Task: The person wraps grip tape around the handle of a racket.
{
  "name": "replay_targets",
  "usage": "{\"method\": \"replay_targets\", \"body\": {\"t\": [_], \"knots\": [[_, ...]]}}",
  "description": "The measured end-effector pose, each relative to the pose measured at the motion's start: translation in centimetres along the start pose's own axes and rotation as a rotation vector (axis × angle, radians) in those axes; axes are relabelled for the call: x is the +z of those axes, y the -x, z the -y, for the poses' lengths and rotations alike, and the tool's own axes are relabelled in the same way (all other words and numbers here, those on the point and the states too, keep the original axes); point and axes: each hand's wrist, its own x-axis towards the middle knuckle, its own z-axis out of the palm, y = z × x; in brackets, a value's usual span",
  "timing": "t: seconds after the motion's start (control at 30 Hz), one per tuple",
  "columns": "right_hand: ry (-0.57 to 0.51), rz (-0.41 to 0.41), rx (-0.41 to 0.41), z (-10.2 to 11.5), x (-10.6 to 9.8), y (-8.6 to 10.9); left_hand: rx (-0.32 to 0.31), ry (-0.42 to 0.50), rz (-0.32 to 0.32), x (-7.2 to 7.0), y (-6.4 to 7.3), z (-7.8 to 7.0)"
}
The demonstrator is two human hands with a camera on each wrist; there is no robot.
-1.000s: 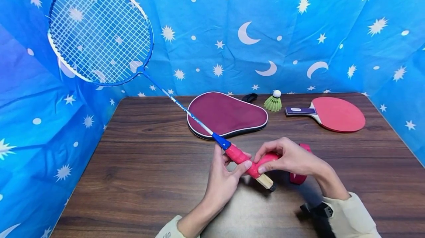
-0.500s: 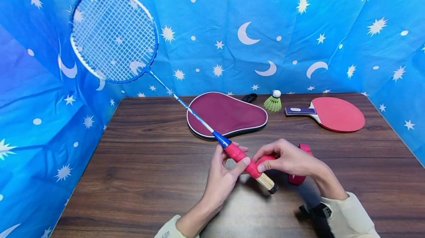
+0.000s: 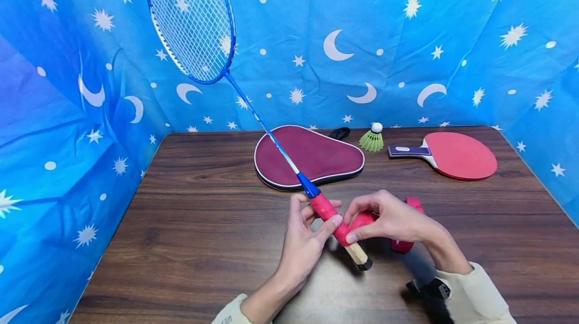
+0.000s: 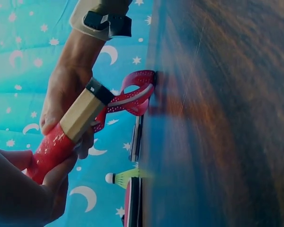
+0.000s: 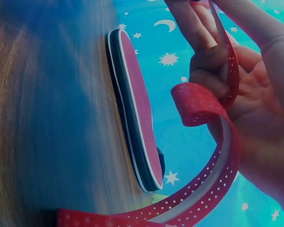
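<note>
A blue and white badminton racket (image 3: 260, 118) slants up to the left above the table, the top of its head cut off by the frame. My left hand (image 3: 303, 246) grips its handle, thumb lying on the red overgrip tape (image 3: 323, 207) wound round it. Below the wrapped part, bare wood (image 4: 83, 113) shows, ending in a black butt cap (image 4: 99, 91). My right hand (image 3: 400, 219) pinches the tape at the lowest turn, thumb against the handle. From those fingers a loose perforated length of tape (image 5: 232, 146) curls down toward the table.
A maroon paddle case (image 3: 312, 155) lies behind the handle, partly crossed by the racket shaft. Farther right are a yellow-green shuttlecock (image 3: 372, 139) and a red table tennis bat (image 3: 461, 155). Star-printed blue cloth (image 3: 280, 73) hangs behind the wooden table (image 3: 190, 223).
The racket has turned in my left hand: its head has swung right and upward and looks narrower. The bare handle end has shifted slightly. My right hand keeps its pinch on the tape.
</note>
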Motion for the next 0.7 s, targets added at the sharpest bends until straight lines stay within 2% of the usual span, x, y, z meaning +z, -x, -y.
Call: {"method": "replay_targets", "body": {"t": [0.3,0.53,0.7], "knots": [[-0.019,-0.031,0.001,0.05,0.28,-0.36,-0.043,0.009,-0.051,-0.12,-0.06,0.19],[-0.028,-0.022,0.027,-0.2,-0.04,-0.3,-0.004,-0.05,-0.058,-0.36,-0.08,0.06],[-0.051,-0.01,0.006,-0.32,-0.31,-0.1,-0.009,0.043,-0.025,-0.15,-0.07,-0.09]]}}
